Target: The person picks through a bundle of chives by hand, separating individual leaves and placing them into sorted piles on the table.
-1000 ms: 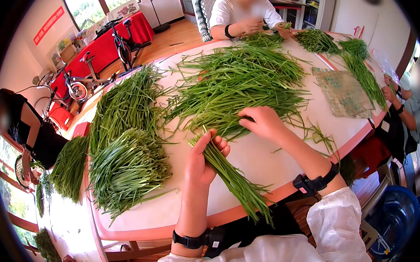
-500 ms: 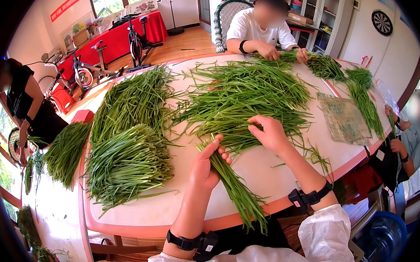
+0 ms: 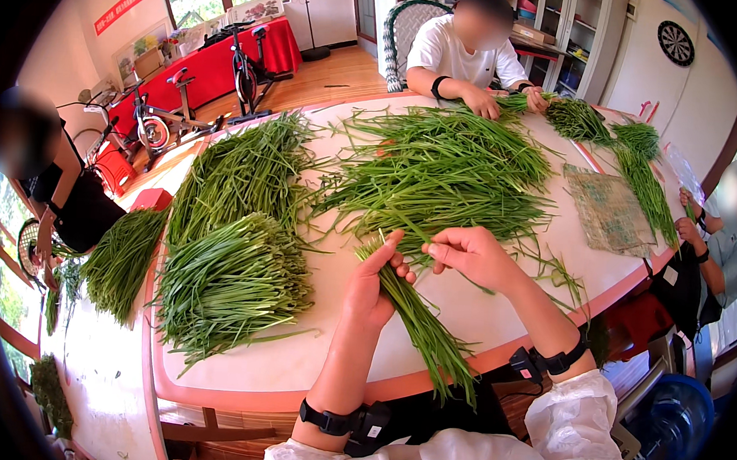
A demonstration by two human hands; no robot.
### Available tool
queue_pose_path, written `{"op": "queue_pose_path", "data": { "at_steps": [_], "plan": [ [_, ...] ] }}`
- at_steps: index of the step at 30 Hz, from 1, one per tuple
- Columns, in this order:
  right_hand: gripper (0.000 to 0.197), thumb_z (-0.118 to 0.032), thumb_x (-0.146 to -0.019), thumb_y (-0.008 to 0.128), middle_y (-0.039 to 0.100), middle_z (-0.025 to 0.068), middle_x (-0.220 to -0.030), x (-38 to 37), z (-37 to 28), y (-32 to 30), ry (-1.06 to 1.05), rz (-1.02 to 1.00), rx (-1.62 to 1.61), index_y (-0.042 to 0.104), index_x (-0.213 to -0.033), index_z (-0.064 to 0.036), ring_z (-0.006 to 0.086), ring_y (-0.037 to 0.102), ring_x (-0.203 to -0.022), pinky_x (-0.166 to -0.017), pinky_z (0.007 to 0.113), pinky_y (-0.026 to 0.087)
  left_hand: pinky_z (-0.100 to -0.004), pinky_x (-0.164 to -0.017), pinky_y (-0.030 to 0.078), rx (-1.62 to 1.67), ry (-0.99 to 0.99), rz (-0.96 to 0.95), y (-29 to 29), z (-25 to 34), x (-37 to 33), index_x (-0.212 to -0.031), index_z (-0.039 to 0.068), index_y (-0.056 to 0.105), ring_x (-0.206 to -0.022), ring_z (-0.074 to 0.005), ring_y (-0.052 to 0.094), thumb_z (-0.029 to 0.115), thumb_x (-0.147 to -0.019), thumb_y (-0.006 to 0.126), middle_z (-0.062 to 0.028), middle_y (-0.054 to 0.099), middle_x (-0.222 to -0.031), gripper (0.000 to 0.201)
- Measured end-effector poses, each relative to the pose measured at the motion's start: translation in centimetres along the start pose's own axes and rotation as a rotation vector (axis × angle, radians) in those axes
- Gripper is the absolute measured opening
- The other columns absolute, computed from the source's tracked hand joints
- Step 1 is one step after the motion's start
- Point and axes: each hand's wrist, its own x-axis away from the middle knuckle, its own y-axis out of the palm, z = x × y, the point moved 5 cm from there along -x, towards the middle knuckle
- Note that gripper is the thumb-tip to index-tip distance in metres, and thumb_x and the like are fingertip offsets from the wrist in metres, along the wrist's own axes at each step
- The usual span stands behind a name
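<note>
My left hand [image 3: 376,282] is wrapped round a bunch of garlic chives [image 3: 428,331], pale cut ends up by the thumb and green tips hanging toward the table's near edge. Just right of it, my right hand [image 3: 471,256] pinches a thin chive blade [image 3: 417,230] between thumb and fingers. Beyond both hands spreads a large loose heap of chives [image 3: 455,168]. To the left lies a neatly stacked pile of chives [image 3: 232,289], with another looser pile [image 3: 246,174] behind it.
Across the white, pink-edged table [image 3: 336,370] a person [image 3: 469,60] handles chives. Other people are at the far left and right. A woven mat [image 3: 607,209] lies at right, near more chives [image 3: 647,190]. A blue basin [image 3: 667,420] stands low at right.
My right hand has come back from the loose heap toward my left hand, and a chive blade now shows in its pinch. The left hand keeps its hold on the bunch.
</note>
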Motion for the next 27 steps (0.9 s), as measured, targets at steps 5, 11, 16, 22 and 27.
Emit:
{"op": "queue_pose_path", "data": {
  "at_steps": [5, 11, 16, 22, 27],
  "plan": [
    [0.020, -0.018, -0.087, 0.054, 0.059, 0.0015, -0.067, 2.5, 0.8, 1.0, 0.091, -0.051, -0.024, 0.062, -0.086, 0.0004, 0.0070, 0.054, -0.061, -0.057, 0.021, 0.042, -0.0289, -0.060, 0.043, -0.007, 0.043, -0.116, 1.6, 0.3, 0.8, -0.112, 0.002, 0.048, -0.061, -0.0123, 0.044, 0.018, -0.088, 0.052, -0.0001, 0.042, -0.068, 0.029],
    [0.022, -0.019, -0.089, 0.052, 0.057, 0.0010, -0.065, 3.3, 1.2, 1.2, 0.107, -0.107, -0.095, 0.061, -0.089, 0.0008, 0.0066, 0.053, -0.060, -0.056, 0.021, 0.041, -0.0301, -0.062, 0.046, -0.174, 0.023, -0.026, 1.0, -0.3, 0.4, -0.105, 0.004, 0.052, -0.066, -0.0140, 0.048, 0.021, -0.089, 0.051, -0.0017, 0.045, -0.071, 0.024],
    [0.026, -0.021, -0.090, 0.050, 0.059, 0.0026, -0.066, 2.9, 2.6, 0.4, 0.130, -0.272, -0.085, 0.061, -0.092, 0.0017, 0.0066, 0.052, -0.060, -0.057, 0.020, 0.042, -0.0307, -0.068, 0.049, -0.080, 0.141, 0.027, -0.6, 0.6, -1.0, -0.097, 0.005, 0.054, -0.079, -0.0177, 0.055, 0.021, -0.089, 0.051, -0.0055, 0.054, -0.086, 0.018],
    [0.029, -0.025, -0.088, 0.053, 0.063, 0.0056, -0.071, 5.0, 5.5, -3.2, 0.182, -0.329, 0.181, 0.063, -0.086, 0.0015, 0.0092, 0.054, -0.062, -0.061, 0.024, 0.045, -0.0358, -0.079, 0.048, 0.033, 0.078, -0.041, 0.1, 0.0, -1.3, -0.099, 0.006, 0.051, -0.079, -0.0202, 0.054, 0.015, -0.088, 0.049, -0.0054, 0.054, -0.083, 0.014],
    [0.019, -0.022, -0.082, 0.058, 0.059, 0.0081, -0.075, 3.7, 3.8, -6.1, -0.123, 0.175, 0.670, 0.063, -0.087, -0.0046, 0.0162, 0.056, -0.064, -0.060, 0.028, 0.045, -0.0332, -0.070, 0.048, 0.018, 0.088, 0.037, -0.1, -0.3, -1.4, -0.110, 0.007, 0.049, -0.066, -0.0152, 0.049, 0.014, -0.088, 0.050, -0.0015, 0.047, -0.071, 0.023]
  ]
}}
